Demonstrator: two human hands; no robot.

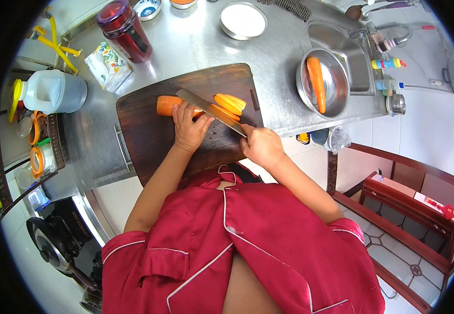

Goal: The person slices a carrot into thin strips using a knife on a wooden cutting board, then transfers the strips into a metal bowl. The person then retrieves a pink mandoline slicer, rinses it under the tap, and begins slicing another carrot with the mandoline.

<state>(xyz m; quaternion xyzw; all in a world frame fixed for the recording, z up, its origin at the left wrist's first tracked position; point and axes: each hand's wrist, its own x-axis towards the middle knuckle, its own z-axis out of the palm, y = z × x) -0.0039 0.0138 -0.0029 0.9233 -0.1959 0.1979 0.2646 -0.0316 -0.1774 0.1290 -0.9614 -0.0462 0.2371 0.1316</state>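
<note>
My right hand (263, 146) is wrapped round the handle of a kitchen knife (206, 106). Its long blade slants up and left, across a carrot (167, 105) that lies on a dark wooden cutting board (148, 137). Bent fingers of my left hand (189, 125) press on the carrot, close against the near side of the blade. Cut carrot pieces (230, 102), with pale orange cut faces, lie just right of the blade. Part of the carrot is hidden under the knife and my left fingers.
A steel bowl (304, 89) holding a whole carrot (316, 83) stands right, beside the sink (360, 73). Behind the board are a white-filled bowl (243, 21), a red flask (125, 32) and a tissue pack (108, 67). A plastic jug (57, 92) stands left.
</note>
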